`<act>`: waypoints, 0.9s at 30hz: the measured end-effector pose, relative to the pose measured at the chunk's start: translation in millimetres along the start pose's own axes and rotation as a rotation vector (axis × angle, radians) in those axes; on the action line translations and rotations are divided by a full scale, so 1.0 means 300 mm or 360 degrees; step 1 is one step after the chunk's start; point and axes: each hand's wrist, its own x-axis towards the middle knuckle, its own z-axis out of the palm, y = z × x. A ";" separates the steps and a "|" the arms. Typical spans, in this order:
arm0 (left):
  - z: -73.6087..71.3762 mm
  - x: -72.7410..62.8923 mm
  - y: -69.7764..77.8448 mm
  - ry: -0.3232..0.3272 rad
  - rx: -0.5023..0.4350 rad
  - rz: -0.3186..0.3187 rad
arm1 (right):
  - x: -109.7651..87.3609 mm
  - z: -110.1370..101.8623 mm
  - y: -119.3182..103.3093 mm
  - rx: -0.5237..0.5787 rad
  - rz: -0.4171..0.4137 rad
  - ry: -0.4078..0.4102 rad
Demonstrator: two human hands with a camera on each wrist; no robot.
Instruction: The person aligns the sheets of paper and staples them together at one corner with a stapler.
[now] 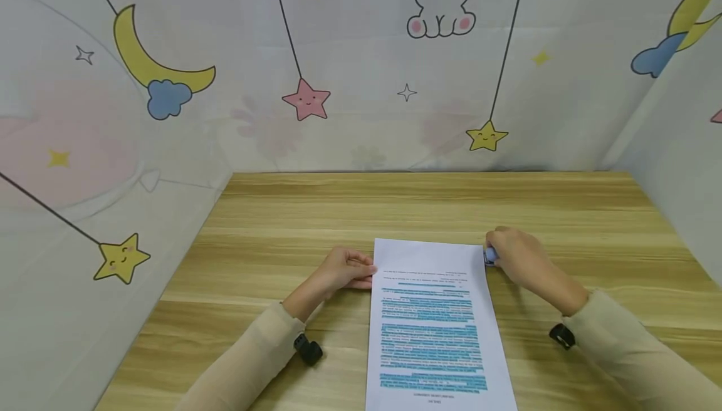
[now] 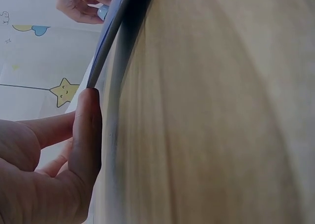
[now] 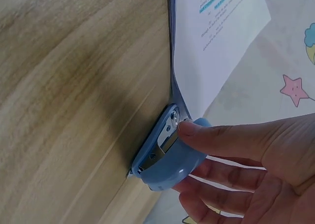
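Observation:
A printed document (image 1: 431, 329) with many lines highlighted in blue lies on the table, its text upside down to me. My left hand (image 1: 345, 268) holds its left edge near the far corner, thumb on top; the left wrist view shows that edge slightly off the table. At the far right corner, my right hand (image 1: 516, 257) grips a small blue stapler (image 3: 172, 160) between thumb and fingers. In the right wrist view the stapler's front meets the paper's corner, and its base is at the tabletop. Whether the corner is inside the stapler's mouth is hard to tell.
The wood-grain table (image 1: 271, 210) extends beyond the paper on both sides. A pale cloth (image 1: 361, 41) printed with stars, moons and a white animal rises behind the table and along its sides. Dark straps (image 1: 308, 349) hang by the sleeves.

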 end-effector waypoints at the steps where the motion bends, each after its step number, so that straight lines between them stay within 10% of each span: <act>1: -0.001 -0.001 0.000 -0.0001 0.0003 0.0000 | 0.001 0.001 0.002 -0.0005 -0.0007 0.0011; 27: 0.004 0.000 0.002 0.0059 -0.0006 -0.0014 | 0.016 -0.008 0.013 0.0189 0.0059 -0.0086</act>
